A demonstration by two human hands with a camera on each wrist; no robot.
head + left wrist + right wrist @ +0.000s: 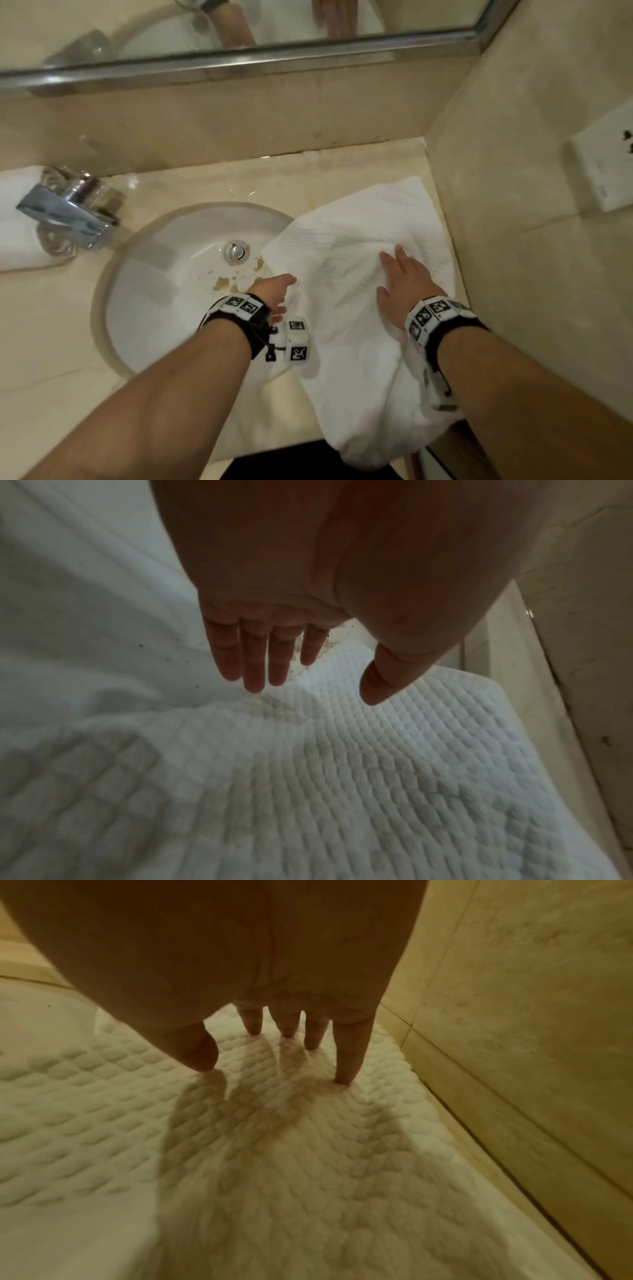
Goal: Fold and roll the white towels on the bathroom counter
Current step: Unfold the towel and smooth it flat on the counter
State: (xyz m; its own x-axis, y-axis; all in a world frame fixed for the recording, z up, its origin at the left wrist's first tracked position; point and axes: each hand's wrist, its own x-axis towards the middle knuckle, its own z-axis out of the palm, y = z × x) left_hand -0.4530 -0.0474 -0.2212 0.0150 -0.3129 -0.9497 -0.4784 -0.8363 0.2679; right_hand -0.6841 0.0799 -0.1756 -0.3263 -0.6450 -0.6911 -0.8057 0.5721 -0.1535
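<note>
On the bathroom counter [51, 329], going left to right: a folded white towel [13, 219] sits at the left edge behind the chrome faucet [68, 212], the oval sink [178, 260] takes the middle, and the working white towel [359, 236] lies spread over the right-hand end, its far corner near the back right corner by the side wall [513, 137], its left edge overlapping the sink rim and its near end hanging off the front edge of the counter. The person's left hand [274, 291] hovers at the towel's left edge over the sink rim, fingers [253, 664] straight and together, thumb apart, gripping nothing; the wrist view shows the fingertips just above or barely brushing the waffle weave (contact cannot be told for certain). The right hand [404, 277] lies flat on the middle of the towel, fingers [349, 1053] spread and straight with tips pressed into the cloth, grasping nothing. Judging by the creases and the sagging overhang, the fabric is soft, light and limp, with a textured quilted surface that should not slip under a palm; it will likely drag and bunch rather than slide as a sheet. The sensible holds appear to be the corners or a hemmed edge, pinched, while a flat hand pins the middle. The part drooping over the basin could sag in toward the stained bowl.
</note>
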